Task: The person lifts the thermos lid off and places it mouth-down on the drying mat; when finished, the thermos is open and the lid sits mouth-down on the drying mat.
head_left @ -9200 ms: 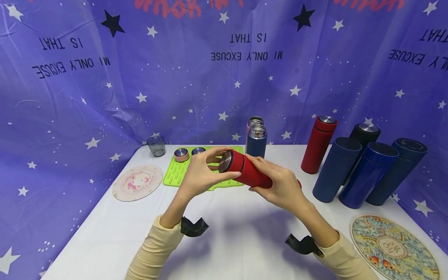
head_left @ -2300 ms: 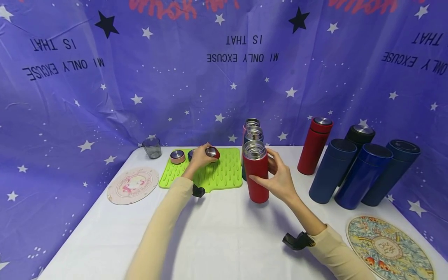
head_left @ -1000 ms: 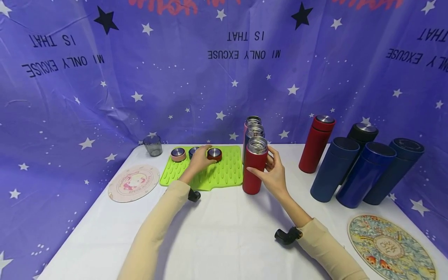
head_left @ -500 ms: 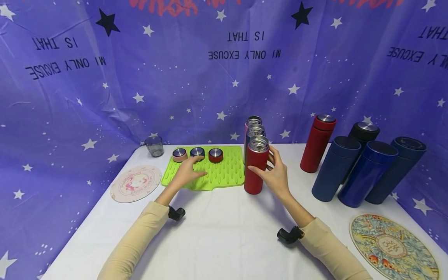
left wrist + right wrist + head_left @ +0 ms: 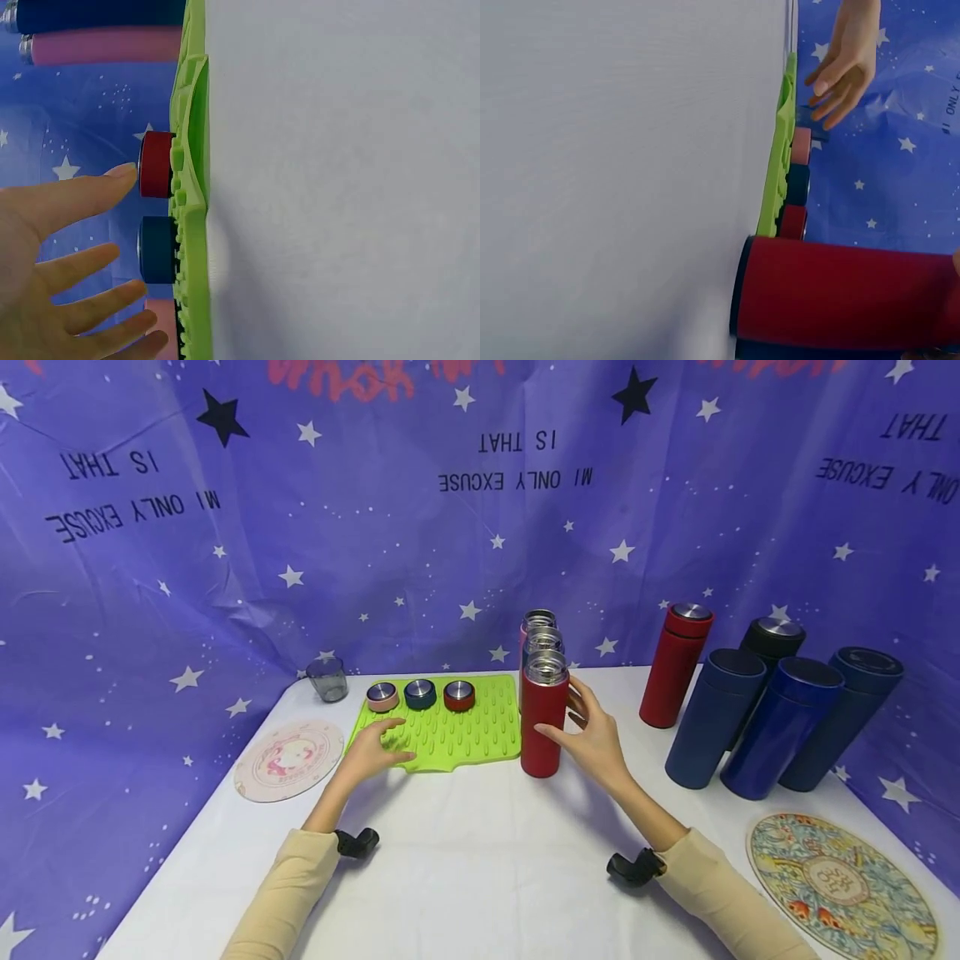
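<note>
My right hand (image 5: 596, 745) holds an upright red thermos bottle (image 5: 542, 727), its thumb in front and its fingers curled behind. The bottle's steel mouth is uncapped, and its base appears to stand on the table. Behind it, partly hidden, are an uncapped dark blue thermos (image 5: 529, 668) and a pink one (image 5: 522, 639). My left hand (image 5: 366, 755) hovers over the near left part of the green mat (image 5: 487, 731), fingers spread and holding nothing. On that mat sit a pink lid (image 5: 382, 698), a dark blue lid (image 5: 420, 696) and a red lid (image 5: 156, 165).
Several capped thermoses stand at the right, among them a red one (image 5: 672, 672) and a shiny blue one (image 5: 780, 731). A colourful round mat (image 5: 840, 885) lies near the right edge. At the left are a pink round mat (image 5: 288, 760) and a small grey glass (image 5: 327, 681).
The red bottle, held tilted and capped earlier, now stands uncapped in line with the other two. My left hand has set its red lid on the green mat, let go and drawn back left.
</note>
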### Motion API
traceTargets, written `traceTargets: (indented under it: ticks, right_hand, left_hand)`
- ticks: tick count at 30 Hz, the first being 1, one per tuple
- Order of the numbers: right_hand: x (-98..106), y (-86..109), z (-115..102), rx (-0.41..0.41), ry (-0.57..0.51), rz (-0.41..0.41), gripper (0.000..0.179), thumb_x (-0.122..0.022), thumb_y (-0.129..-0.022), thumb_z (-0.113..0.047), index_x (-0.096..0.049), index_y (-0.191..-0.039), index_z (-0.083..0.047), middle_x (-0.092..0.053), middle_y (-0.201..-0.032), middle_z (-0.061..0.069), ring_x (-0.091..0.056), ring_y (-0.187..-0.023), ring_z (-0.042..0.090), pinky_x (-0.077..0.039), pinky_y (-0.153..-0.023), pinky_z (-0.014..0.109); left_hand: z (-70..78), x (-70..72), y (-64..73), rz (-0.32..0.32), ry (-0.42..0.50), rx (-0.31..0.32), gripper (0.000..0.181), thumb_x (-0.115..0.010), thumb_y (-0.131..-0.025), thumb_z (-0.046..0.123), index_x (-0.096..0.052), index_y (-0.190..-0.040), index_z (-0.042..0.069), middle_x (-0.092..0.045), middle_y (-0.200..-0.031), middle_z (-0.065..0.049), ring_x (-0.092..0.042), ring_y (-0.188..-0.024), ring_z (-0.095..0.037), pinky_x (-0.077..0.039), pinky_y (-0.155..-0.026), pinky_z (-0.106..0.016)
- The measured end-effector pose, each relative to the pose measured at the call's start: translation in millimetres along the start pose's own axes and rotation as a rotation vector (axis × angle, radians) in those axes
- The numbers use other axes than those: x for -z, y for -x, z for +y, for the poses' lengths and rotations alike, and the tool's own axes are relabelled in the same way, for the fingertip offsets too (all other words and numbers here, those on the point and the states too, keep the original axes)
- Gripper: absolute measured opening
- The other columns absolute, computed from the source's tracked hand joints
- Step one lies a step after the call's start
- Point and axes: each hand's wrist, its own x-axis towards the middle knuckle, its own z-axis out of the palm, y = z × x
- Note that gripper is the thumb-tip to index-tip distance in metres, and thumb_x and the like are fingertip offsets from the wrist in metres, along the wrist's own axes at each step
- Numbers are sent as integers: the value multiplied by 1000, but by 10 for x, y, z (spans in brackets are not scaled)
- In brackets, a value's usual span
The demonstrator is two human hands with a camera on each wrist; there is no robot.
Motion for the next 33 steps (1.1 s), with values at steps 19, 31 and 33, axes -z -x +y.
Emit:
traceTargets:
  ticks: [19, 31, 33]
  right_hand:
    - [976, 534, -496, 164, 230, 122, 75, -83, -69, 5, -54, -137, -9, -57, -134, 11, -51, -124, 8, -37, -101, 14]
    - [1432, 604, -692, 150, 278, 415, 72, -77, -72, 13, -53, -137, -5, -49, -142, 14, -45, -131, 13, -35, -106, 21]
    - [1496, 598, -619, 127, 281, 443, 73, -78, -73, 11, -51, -139, -7, -47, -144, 11, -44, -132, 14, -35, -106, 22]
  left_hand:
    - [-132, -25, 48, -116, -23, 117, 70, -83, -73, 19, -53, -131, -5, -50, -134, -28, -42, -125, -48, -33, -104, -59]
    - [-125, -17, 52, -116, -25, 96, 69, -83, -73, 17, -53, -131, -5, -50, -134, -28, -42, -125, -49, -34, -104, -59]
    - [-117, -17, 60, -107, -31, 83, 68, -83, -73, 18, -54, -130, -6, -51, -133, -29, -43, -124, -49, -35, -103, -60]
